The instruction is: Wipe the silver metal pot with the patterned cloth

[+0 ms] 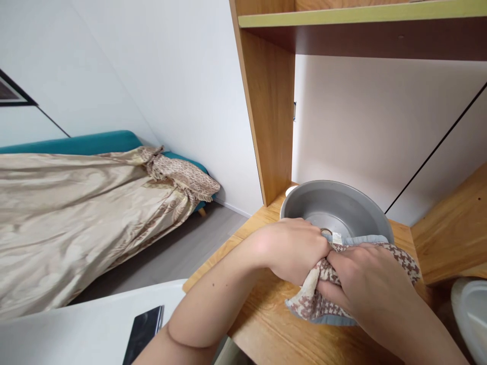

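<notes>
A brown-and-white houndstooth cloth [314,303] with light blue edging is bunched at the front rim of a grey basin [361,205]. My left hand [300,248] is closed on the cloth at the rim, its fingertips hidden from view. Right beside it, my right hand [361,279] grips the same cloth with its thumb and curled fingers. Folds hang out on both sides of my hands, and a small white tag [337,238] sticks up at the top. The visible part of the basin's inside shows only bare grey surface.
The basin stands on a wooden shelf top [274,314], with an upright board [270,101] at its left and a green-edged shelf [361,15] above. A pale lidded container [474,314] sits at the right. At lower left, a dark phone-like slab [142,332] lies on a white table [95,309].
</notes>
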Demonstrator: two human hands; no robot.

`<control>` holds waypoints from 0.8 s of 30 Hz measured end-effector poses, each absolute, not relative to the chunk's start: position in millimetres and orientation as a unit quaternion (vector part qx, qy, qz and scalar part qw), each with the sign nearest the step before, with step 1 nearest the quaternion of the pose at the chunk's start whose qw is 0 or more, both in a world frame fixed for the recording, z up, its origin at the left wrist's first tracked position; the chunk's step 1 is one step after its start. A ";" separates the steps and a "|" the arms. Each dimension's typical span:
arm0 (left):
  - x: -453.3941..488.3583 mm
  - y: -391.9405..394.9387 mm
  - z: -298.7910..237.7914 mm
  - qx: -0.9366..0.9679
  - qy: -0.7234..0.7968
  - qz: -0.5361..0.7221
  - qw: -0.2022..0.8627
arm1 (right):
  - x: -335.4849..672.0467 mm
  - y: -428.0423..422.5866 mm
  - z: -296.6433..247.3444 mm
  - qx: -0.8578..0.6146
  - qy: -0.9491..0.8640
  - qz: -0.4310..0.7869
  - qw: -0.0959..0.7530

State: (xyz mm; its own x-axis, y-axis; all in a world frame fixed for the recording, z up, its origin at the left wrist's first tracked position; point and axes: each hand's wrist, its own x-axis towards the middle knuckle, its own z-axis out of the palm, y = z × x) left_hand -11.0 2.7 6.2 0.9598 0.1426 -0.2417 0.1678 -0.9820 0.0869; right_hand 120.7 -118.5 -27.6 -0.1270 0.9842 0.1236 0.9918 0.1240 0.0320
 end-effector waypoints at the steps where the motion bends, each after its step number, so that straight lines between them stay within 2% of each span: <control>1: -11.0 2.7 6.3 0.988 0.078 -0.118 0.055 | 120.6 -118.6 -27.6 -0.660 -0.748 -0.054 0.038; 24: -10.4 3.0 4.6 0.988 0.078 -0.122 0.048 | 125.6 -118.1 -38.9 -0.616 -0.767 -0.130 0.124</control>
